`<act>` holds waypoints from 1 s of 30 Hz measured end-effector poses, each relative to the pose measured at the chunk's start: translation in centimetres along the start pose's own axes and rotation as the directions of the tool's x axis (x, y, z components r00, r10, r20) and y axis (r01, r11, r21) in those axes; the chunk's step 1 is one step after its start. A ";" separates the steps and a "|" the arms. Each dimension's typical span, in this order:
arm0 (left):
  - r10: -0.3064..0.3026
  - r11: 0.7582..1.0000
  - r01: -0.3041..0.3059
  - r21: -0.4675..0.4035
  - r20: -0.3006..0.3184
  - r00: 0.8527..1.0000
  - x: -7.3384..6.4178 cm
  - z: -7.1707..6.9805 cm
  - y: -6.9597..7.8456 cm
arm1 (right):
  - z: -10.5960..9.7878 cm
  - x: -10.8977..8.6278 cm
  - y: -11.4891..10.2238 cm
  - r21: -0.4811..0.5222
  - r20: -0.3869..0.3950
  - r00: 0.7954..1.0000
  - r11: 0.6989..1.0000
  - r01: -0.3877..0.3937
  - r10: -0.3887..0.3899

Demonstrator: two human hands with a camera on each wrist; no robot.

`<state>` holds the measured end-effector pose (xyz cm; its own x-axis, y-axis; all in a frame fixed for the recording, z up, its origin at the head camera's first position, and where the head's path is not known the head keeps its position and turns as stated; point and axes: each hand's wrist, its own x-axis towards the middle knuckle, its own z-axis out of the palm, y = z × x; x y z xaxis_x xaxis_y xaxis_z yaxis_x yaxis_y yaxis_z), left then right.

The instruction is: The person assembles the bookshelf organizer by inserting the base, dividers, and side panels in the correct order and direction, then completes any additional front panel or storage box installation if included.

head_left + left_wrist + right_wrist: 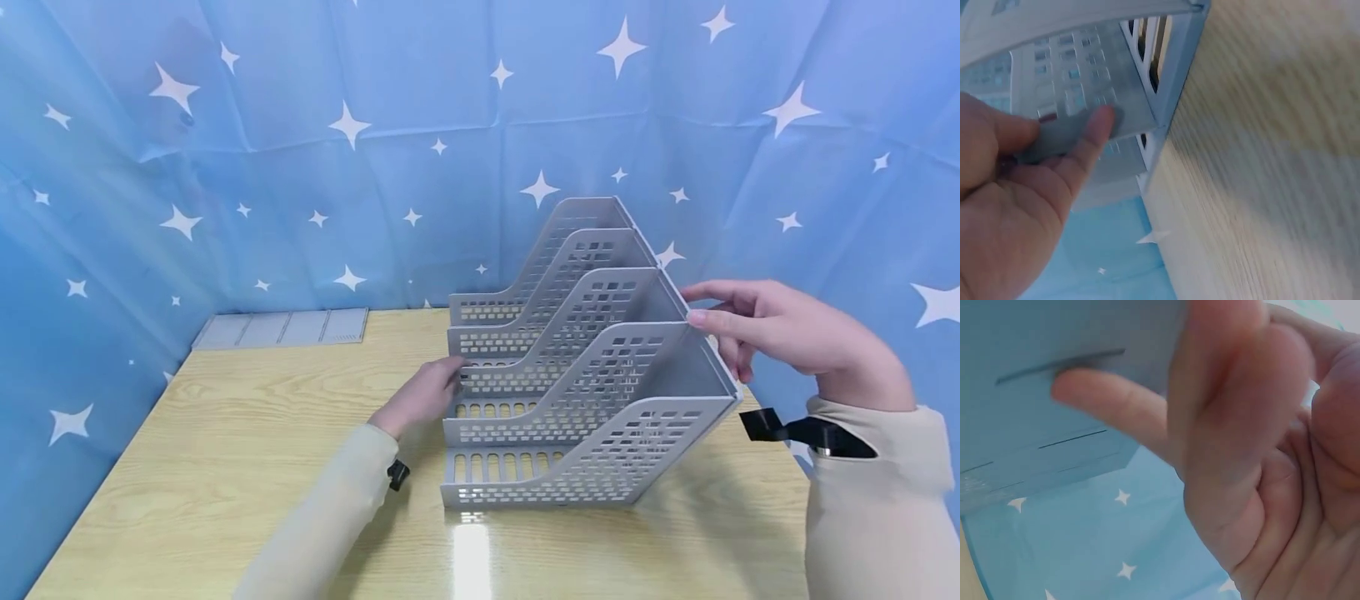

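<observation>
A grey file organizer (540, 497) with several upright dividers and grid-like cutouts stands on the table, its low front at left and tall back at right. My left hand (423, 396) is at the low front, and the left wrist view shows that hand (1029, 181) pinching a divider (1129, 81) between thumb and fingers. At the tall back, my right hand (787, 325) has its thumb and index fingertips against the back panel's edge. In the right wrist view, one extended finger of the right hand (1229, 437) touches the back panel (1022, 419) beside a thin slot.
A flat grey panel (281, 328) with ridge lines lies at the table's far left corner. The wooden table (225, 433) meets a blue star-patterned curtain (420, 83) behind and at the sides. Black straps with small devices sit on both wrists.
</observation>
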<state>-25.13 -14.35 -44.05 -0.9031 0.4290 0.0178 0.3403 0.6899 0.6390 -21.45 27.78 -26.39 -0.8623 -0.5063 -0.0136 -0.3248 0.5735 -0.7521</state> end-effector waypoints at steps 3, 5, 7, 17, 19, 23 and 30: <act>-0.006 0.997 0.010 -0.072 0.062 0.998 0.7 -0.7 -0.4 | 0.6 0.3 0.3 0.005 -0.093 0.995 0.999 -0.033 0.033; -0.007 0.996 0.015 -0.090 0.094 0.996 1.1 -1.4 -0.9 | 1.1 0.8 0.7 0.037 -0.176 0.983 0.998 -0.053 0.059; 0.001 0.997 0.008 -0.082 0.108 0.994 1.2 -2.4 -1.8 | 1.7 1.3 1.2 0.095 -0.252 0.965 0.994 -0.049 0.072; -0.268 0.945 0.278 0.173 -0.080 0.960 -1.7 -8.3 -10.6 | 4.8 2.4 2.5 0.477 -0.302 0.928 0.877 -0.053 0.220; -0.321 0.913 0.337 0.229 -0.107 0.941 -2.1 -8.8 -12.0 | 5.2 2.4 2.7 0.521 -0.316 0.924 0.854 -0.019 0.214; -0.376 0.879 0.385 0.282 -0.086 0.923 -2.7 -9.0 -13.5 | 6.1 2.4 3.0 0.524 -0.386 0.908 0.849 0.069 0.164; -0.414 0.862 0.403 0.307 -0.033 0.910 -2.6 -8.8 -14.2 | 6.8 2.7 3.4 0.531 -0.458 0.887 0.818 0.223 0.056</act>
<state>-29.94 -30.40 -46.37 -0.9711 0.0858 -0.2228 0.0097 0.9465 0.3224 -22.25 23.95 -33.46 -0.9611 -0.1225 0.2477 -0.2513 0.0145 -0.9678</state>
